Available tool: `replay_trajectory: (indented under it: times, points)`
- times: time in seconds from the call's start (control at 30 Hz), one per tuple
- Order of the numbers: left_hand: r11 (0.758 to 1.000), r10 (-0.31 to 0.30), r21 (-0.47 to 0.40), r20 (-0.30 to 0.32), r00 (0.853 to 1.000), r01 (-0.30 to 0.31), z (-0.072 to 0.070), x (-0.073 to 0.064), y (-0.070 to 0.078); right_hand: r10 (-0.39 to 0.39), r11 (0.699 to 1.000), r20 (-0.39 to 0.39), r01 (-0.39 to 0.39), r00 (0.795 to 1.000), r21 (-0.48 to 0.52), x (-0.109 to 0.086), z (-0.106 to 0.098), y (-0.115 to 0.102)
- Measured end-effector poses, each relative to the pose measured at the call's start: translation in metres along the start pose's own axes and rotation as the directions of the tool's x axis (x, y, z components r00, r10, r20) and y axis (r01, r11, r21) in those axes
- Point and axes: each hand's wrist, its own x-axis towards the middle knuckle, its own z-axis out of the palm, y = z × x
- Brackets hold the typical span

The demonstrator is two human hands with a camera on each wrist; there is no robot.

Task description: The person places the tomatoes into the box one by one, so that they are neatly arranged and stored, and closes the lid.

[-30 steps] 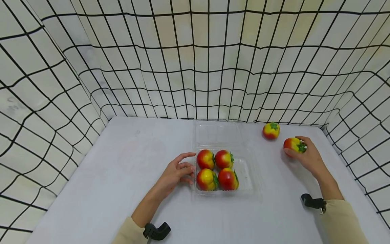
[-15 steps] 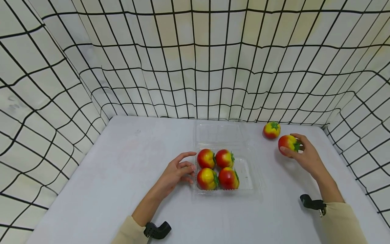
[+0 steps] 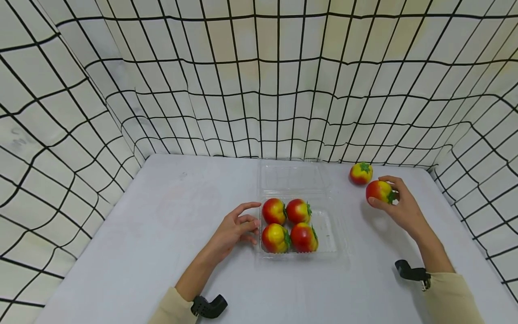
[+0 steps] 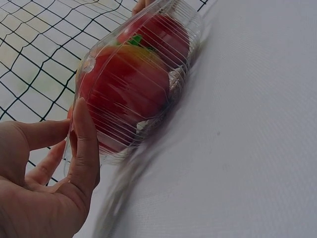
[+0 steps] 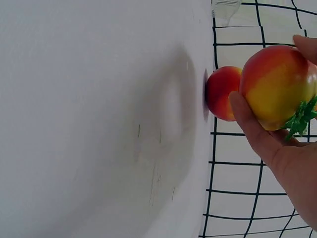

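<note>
My right hand (image 3: pixel 401 208) grips a red-and-yellow fruit (image 3: pixel 378 192) with a green leafy cap, thumb on one side and fingers on the other. It is raised above the table, its shadow falling apart from it. Behind it, a matching fruit (image 3: pixel 361 173) rests on the table. Spread and loosely bent, the fingers of my left hand (image 3: pixel 233 229) rest at the left side of a clear plastic clamshell box (image 3: pixel 328 231). Inside the box, on its left and middle, sit several matching fruits (image 3: pixel 303 237). The left wrist view shows fingertips (image 4: pixel 82 111) against the box wall.
The box's lid (image 3: pixel 291 176) lies back, open, toward the rear of the white-covered table (image 3: pixel 194 193). Black netting (image 3: pixel 243 76) over pale walls encloses the back and both sides. Each wrist wears a black camera mount (image 3: pixel 208 307).
My right hand has lifted the fruit and carried it a little left, toward the box. The left hand and the fruits in the box have stayed in place.
</note>
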Motion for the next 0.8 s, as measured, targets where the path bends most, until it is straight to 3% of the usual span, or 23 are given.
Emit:
replay_trajectory:
  times: [0.3, 0.8]
  points:
    - [1.000, -0.006, 0.010, -0.009, 1.000, 0.007, -0.001, 0.000, 0.001, -0.108, 0.992, -0.030, 0.110, 0.994, 0.063, -0.005, 0.002, -0.007]
    - [1.000, 0.009, 0.007, 0.006, 1.000, -0.009, 0.001, -0.002, 0.001, -0.159, 0.983, -0.052, 0.163, 0.986, 0.080, -0.013, 0.013, -0.020]
